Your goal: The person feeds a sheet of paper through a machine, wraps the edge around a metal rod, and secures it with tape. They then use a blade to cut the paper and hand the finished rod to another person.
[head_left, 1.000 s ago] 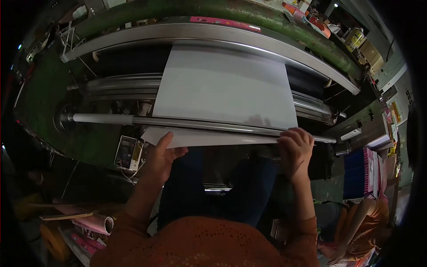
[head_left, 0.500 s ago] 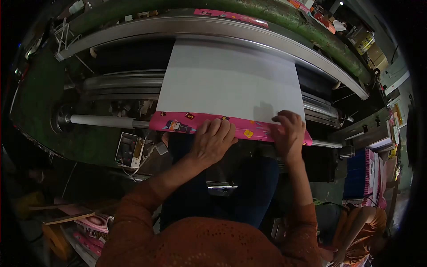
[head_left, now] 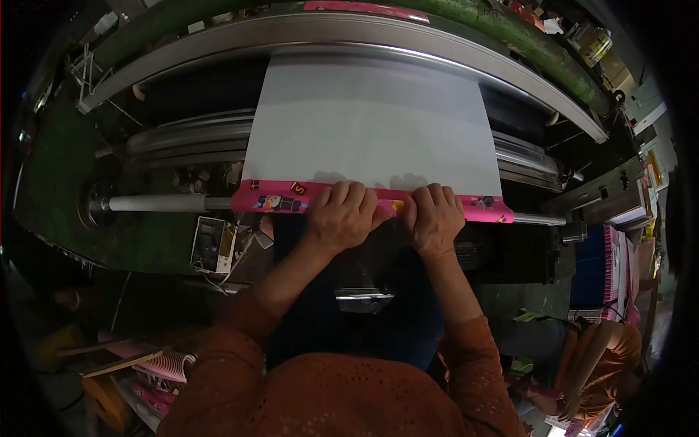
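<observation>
Pink printed wrapping paper [head_left: 280,202] is wound around a bar in front of me, its cartoon figures facing up. From it the sheet's plain white side [head_left: 371,120] stretches back under a metal crossbar [head_left: 335,34]. My left hand [head_left: 342,216] is closed over the roll just left of its middle, fingers curled across the top. A short way to the right, my right hand [head_left: 435,217] grips the same roll, fingers bent over it. The thumbs point towards each other with a strip of pink between them. The undersides of both hands are hidden.
A white sleeve [head_left: 156,203] covers the bar's left part, and a metal shaft [head_left: 539,218] runs out right. A small open box [head_left: 212,245] stands below left. Green rollers [head_left: 502,29] cross the back. Another person in an orange top [head_left: 608,364] is at lower right.
My right hand has moved left along the roll and come down from a loose, raised pose to close over it. My left hand stays on the roll. The view has shifted slightly.
</observation>
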Tool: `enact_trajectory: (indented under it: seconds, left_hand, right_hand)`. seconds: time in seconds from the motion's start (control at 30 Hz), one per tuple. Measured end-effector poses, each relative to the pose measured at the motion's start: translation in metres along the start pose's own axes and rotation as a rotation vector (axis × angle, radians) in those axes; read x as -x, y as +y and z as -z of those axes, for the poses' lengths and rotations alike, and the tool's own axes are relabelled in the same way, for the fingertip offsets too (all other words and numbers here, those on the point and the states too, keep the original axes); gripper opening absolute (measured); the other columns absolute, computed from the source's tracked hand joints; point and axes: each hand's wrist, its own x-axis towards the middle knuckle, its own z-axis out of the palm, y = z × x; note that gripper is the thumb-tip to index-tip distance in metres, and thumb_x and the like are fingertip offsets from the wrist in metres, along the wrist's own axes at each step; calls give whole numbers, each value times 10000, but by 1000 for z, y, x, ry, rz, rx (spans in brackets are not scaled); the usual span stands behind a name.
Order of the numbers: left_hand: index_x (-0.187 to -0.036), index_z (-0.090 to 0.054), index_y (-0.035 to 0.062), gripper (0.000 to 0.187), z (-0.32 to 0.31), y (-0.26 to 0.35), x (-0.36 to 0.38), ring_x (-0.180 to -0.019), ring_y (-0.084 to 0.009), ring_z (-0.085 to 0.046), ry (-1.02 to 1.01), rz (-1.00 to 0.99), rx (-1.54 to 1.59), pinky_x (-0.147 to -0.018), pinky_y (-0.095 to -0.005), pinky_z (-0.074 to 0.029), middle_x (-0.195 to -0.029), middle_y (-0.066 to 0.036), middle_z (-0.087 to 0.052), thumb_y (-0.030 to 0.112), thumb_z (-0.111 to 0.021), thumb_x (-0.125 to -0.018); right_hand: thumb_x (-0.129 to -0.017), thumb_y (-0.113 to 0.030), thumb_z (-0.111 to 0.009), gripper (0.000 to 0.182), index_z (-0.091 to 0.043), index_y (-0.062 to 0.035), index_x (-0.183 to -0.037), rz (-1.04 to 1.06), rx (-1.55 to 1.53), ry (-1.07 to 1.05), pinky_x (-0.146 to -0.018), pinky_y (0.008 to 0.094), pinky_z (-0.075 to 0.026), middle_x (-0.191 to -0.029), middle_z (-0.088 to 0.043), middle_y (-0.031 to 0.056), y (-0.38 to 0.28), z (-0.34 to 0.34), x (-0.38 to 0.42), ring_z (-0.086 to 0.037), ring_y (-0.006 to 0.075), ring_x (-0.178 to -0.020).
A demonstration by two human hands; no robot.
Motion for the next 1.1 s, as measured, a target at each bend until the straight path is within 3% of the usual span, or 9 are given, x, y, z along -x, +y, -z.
enact_trajectory:
  seconds: [0.17,0.43,0.57,0.67,0.77,0.83,0.9,1.0,1.1]
  left_hand:
    - [-669,-472,123,328,1,2,-11,-629,-166,-481,90,143,58,-541,-300,-359,-666,-24,-470,351,-564,-887]
    - [-771,-594,46,139,20,1,-36,-924,-244,-575,-76,246,197,-693,-361,-475,-874,-81,-591,170,-651,-801]
    - [-822,-622,3,146,23,-5,-50,-952,-275,-577,-264,323,314,-738,-376,-478,-917,-100,-605,146,-613,-847]
    - [-946,-623,-37,211,23,-23,-59,-1095,-266,-553,-171,596,812,-857,-395,-468,-1098,-130,-613,131,-496,-947]
    - [-1071,-614,9,277,39,-13,-36,-1208,-341,-483,281,424,454,-980,-490,-390,-1280,-159,-536,229,-525,-927]
    - [-1209,-547,20,393,39,8,-15,-1279,-368,-421,167,334,458,-1051,-518,-309,-1376,-186,-452,283,-543,-916]
    - [-1218,-546,7,452,35,15,-16,-1294,-368,-407,-331,231,93,-1049,-518,-315,-1373,-191,-456,332,-559,-904]
    - [-1233,-538,-3,449,26,0,-48,-1321,-375,-379,-301,253,199,-1043,-503,-338,-1384,-199,-446,248,-604,-866]
    - [-1240,-537,-6,425,25,-16,-56,-1323,-385,-382,-143,289,328,-1045,-489,-346,-1382,-200,-452,139,-604,-846]
  right_hand:
    - [-811,-235,-636,199,-513,-95,-740,-44,-69,-62,-565,364,-411,-672,-530,64,1,3,-8,-545,256,-652]
    - [-845,-197,-630,202,-529,-79,-716,-140,-152,-200,-562,371,-429,-646,-537,66,0,13,-25,-562,268,-655]
    - [-844,-201,-634,144,-606,-60,-833,-137,-188,-290,-672,392,-447,-817,-597,72,4,18,-41,-574,283,-809]
    - [-835,-218,-645,205,-620,-57,-959,-137,-198,-278,-754,412,-435,-995,-615,79,6,14,-50,-565,281,-934]
    - [-827,-214,-651,299,-601,-67,-1082,-149,-159,-262,-819,411,-417,-1122,-602,80,12,1,-67,-551,273,-1028]
    - [-827,-186,-643,357,-583,-75,-1160,-162,-117,-279,-852,406,-412,-1174,-595,87,19,-7,-75,-547,283,-1070]
    - [-823,-166,-644,357,-587,-69,-1161,-65,-121,-72,-878,402,-397,-1173,-597,86,30,-12,-92,-548,270,-1074]
    - [-801,-196,-655,360,-597,-74,-1134,-34,-105,73,-896,430,-370,-1186,-594,86,20,22,-58,-531,281,-1120]
    - [-802,-244,-661,469,-565,-89,-1234,-112,-80,-148,-975,462,-326,-1277,-557,99,-2,47,-2,-487,301,-1209]
